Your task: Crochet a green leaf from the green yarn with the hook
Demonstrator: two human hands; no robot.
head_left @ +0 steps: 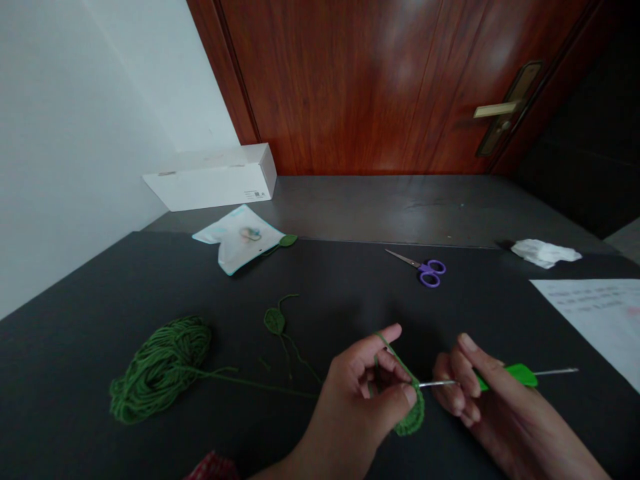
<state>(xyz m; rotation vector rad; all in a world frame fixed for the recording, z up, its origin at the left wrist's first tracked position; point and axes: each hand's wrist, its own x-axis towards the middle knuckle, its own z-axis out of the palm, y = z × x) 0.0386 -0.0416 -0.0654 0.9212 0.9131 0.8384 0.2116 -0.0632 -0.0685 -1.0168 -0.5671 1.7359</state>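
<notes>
Pinched in the left hand (367, 393) at lower center-right, a crocheted piece (411, 420) appears partly worked, the right hand (493, 393) clasping a hook (521, 375) at its edge, while a seemingly complete leaf (275, 321) lies left of center.

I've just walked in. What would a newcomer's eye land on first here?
Probably the hands at lower right: the left hand pinches a small green crocheted piece, while the right hand holds a green-handled crochet hook meeting it. Next, the skein of green yarn at lower left, and the purple-handled scissors beyond the hands.
</notes>
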